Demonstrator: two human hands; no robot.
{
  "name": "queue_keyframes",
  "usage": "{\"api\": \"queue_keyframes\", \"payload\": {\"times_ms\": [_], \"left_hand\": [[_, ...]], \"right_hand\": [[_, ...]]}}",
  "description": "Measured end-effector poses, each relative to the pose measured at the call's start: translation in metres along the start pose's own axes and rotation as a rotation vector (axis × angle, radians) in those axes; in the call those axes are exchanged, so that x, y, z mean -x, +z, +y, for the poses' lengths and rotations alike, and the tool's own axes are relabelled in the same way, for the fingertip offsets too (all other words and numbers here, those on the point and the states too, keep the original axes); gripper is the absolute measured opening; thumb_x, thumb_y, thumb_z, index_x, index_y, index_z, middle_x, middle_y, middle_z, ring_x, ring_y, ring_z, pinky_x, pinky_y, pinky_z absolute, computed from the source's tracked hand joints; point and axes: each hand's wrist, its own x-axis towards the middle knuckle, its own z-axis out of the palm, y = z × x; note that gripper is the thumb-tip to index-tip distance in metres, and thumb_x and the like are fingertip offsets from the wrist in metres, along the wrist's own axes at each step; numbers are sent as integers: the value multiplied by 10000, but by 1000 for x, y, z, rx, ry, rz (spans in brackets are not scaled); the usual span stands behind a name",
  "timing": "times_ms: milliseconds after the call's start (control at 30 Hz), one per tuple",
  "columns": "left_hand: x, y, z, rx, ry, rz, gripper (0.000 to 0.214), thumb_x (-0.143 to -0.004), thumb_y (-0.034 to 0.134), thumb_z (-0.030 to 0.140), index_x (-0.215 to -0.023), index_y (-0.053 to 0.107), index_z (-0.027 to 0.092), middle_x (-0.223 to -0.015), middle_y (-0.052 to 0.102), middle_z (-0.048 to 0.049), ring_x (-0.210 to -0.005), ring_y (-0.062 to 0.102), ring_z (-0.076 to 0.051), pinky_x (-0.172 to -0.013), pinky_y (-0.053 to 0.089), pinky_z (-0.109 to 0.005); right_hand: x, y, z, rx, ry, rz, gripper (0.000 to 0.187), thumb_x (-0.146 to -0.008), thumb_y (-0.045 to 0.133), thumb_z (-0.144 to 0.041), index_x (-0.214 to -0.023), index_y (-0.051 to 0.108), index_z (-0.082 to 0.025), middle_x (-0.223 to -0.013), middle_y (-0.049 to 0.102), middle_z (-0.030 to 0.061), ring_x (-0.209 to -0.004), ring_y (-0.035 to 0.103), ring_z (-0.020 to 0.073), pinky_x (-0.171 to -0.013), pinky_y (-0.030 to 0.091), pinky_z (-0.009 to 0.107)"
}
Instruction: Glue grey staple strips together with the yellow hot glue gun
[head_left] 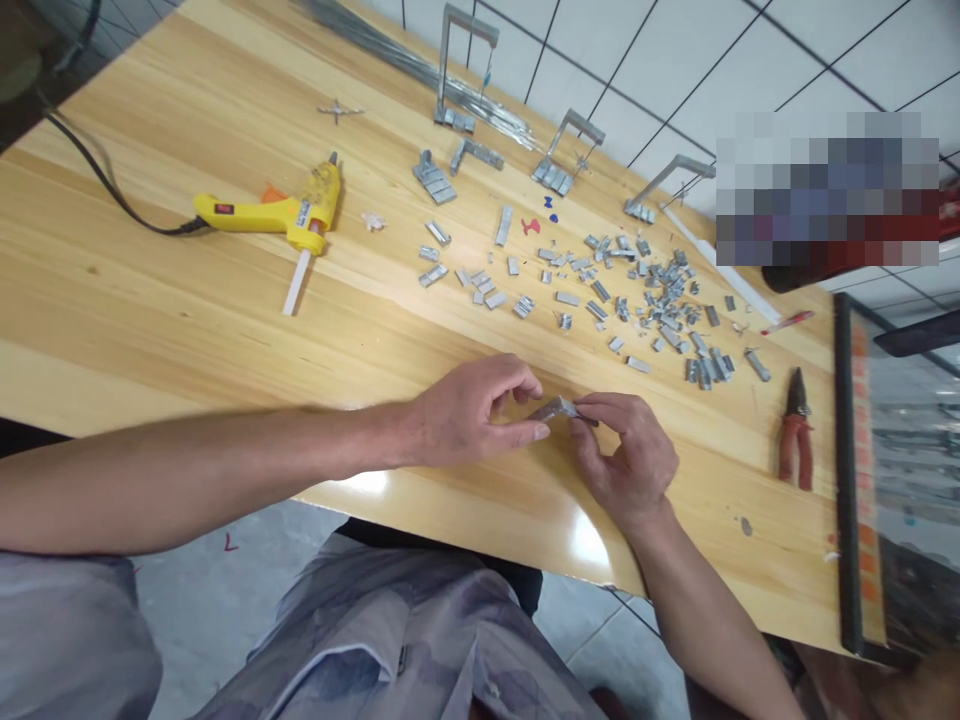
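Note:
My right hand (630,450) pinches a small bent silver metal piece (556,408) between thumb and fingertips, just above the table near its front edge. My left hand (480,410) comes in from the left, thumb and fingers apart around the other end of the piece. Whether the left thumb touches it, I cannot tell. Beyond both hands lie many loose short silver metal pieces (667,300), heaped thickest to the right. A yellow hot glue gun (277,212) rests on its side at the left, a glue stick poking from its back.
Three small silver hook-shaped stands (442,70) line the wall side, near a bundle of thin metal rods (420,70). Red-handled pliers (796,430) lie at right, beside a black-framed panel (851,470). A red pen (787,322) lies behind them. The glue gun's cord (112,185) runs left.

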Motion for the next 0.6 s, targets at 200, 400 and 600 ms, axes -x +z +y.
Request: {"api": "queue_keyframes", "payload": {"times_ms": [200, 400, 600], "left_hand": [[1, 4, 0, -3, 11, -13, 237, -876, 794, 333, -1028, 664, 206, -953, 695, -10, -765, 579, -122, -738, 493, -272], [4, 7, 0, -1, 46, 15, 211, -909, 766, 331, -1050, 661, 213, -992, 712, -24, -768, 588, -121, -742, 509, -272], [4, 1, 9, 141, 1, -11, 184, -995, 625, 349, -1083, 680, 197, -985, 711, -44, -803, 613, -131, -764, 513, -285]], "right_hand": [[-4, -4, -8, -13, -35, 8, 340, -895, 747, -111, -1152, 623, -296, -959, 776, 38, -845, 750, 208, -722, 599, 357], [-6, -6, -11, -45, -43, 32, 326, -896, 745, -107, -1140, 634, -291, -940, 772, 39, -817, 748, 205, -688, 607, 359], [-4, -9, -10, -57, -59, 38, 308, -897, 736, -103, -1132, 636, -274, -949, 772, 53, -829, 751, 201, -686, 621, 350]]}}
